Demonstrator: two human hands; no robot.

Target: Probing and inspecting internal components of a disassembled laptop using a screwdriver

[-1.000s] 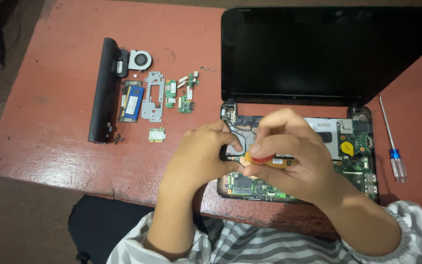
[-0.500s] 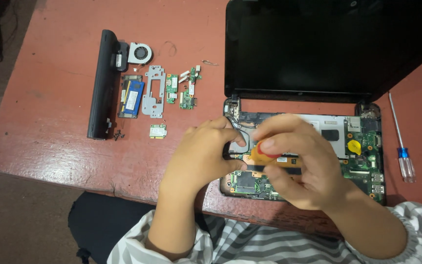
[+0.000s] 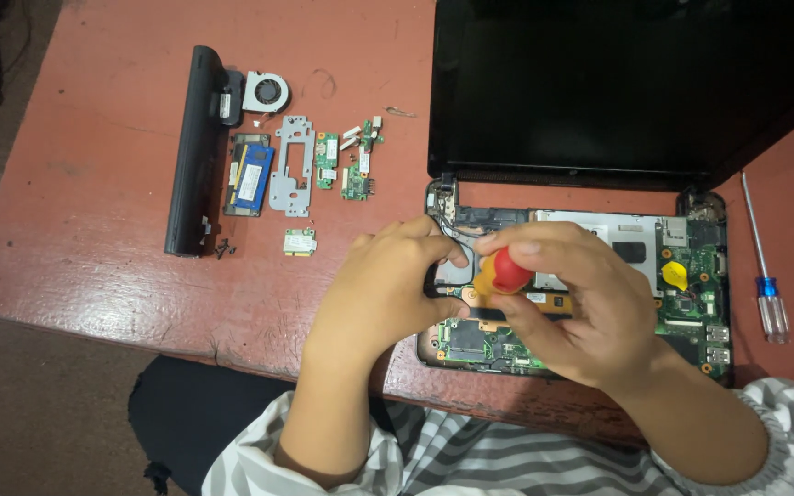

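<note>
An opened laptop [image 3: 691,303] lies on the red table [image 3: 94,248], its keyboard cover off and its green circuit board bare, the black screen upright behind. My right hand [image 3: 581,312] grips a screwdriver with a red and yellow handle [image 3: 500,273], held upright over the left part of the board. My left hand [image 3: 388,285] rests on the laptop's left edge, fingers curled against the heat pipe area beside the screwdriver.
Removed parts lie in a row at the left: a long black battery [image 3: 197,152], a fan [image 3: 266,92], a blue memory module [image 3: 250,176], a metal bracket [image 3: 291,165], small green boards [image 3: 351,165]. A blue-handled screwdriver [image 3: 765,266] lies right of the laptop.
The red cap of the screwdriver now shows more clearly between my fingers. Both hands stay over the same left spot on the board; the camera has shifted slightly.
</note>
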